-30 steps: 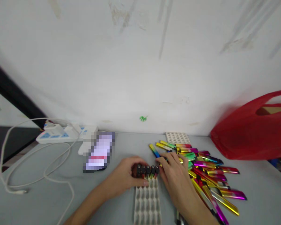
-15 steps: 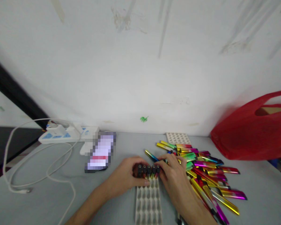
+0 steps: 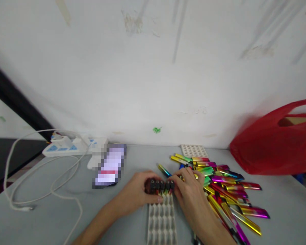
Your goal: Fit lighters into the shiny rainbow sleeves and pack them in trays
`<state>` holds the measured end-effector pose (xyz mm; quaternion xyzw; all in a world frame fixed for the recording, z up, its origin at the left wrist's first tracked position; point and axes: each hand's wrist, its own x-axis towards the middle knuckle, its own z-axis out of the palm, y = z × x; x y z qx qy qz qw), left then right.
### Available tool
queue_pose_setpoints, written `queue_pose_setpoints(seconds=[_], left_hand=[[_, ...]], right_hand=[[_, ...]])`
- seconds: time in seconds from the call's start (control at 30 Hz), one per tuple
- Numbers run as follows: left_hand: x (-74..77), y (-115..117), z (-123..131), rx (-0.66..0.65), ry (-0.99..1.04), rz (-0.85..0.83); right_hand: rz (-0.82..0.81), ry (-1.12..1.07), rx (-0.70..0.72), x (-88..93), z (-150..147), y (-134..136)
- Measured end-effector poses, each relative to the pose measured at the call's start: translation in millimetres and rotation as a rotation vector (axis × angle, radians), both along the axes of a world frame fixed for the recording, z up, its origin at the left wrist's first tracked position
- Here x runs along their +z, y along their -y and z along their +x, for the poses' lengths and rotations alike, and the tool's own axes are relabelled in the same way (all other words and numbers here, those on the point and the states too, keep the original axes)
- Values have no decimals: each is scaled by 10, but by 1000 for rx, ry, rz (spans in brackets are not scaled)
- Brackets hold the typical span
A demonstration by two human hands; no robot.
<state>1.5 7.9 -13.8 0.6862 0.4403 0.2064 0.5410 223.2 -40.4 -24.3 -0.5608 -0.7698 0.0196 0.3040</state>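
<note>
Close to me lies a pale moulded tray [image 3: 162, 219] with rows of hollows, several of them bare. At its far end a row of slim sticks stands upright, their black ends [image 3: 162, 184] with small round holes facing me. My left hand [image 3: 140, 189] is closed around the left side of this row, thumb in front, fingers behind. My right hand [image 3: 188, 190] is curled, its thumb and fingertips pressed at the rightmost stick. The sticks' lower parts are mostly hidden. A blue and gold metallic stick [image 3: 164, 170] lies just behind the hands.
A heap of shiny multicoloured metallic sticks [image 3: 226, 183] spreads to the right. Behind it lies a second pale tray [image 3: 193, 150]. A red bag [image 3: 275, 143] stands far right. To the left are a phone [image 3: 111, 165], a power strip [image 3: 76, 146] and a looping white cable [image 3: 78, 200].
My right hand's fingers have shifted slightly over the near edge of the heap. My left hand, the row of black ends and the tray look the same.
</note>
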Motion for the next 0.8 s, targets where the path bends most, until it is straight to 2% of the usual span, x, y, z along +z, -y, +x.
queue_pose_setpoints(seconds=[0.33,0.8], left_hand=[[38,-6,9,-11,-31,31],[-23,3,-5,5,-5,24]], right_hand=[[-78,110,-42,71,-13,4],[-130,49,6,109,-21,28]])
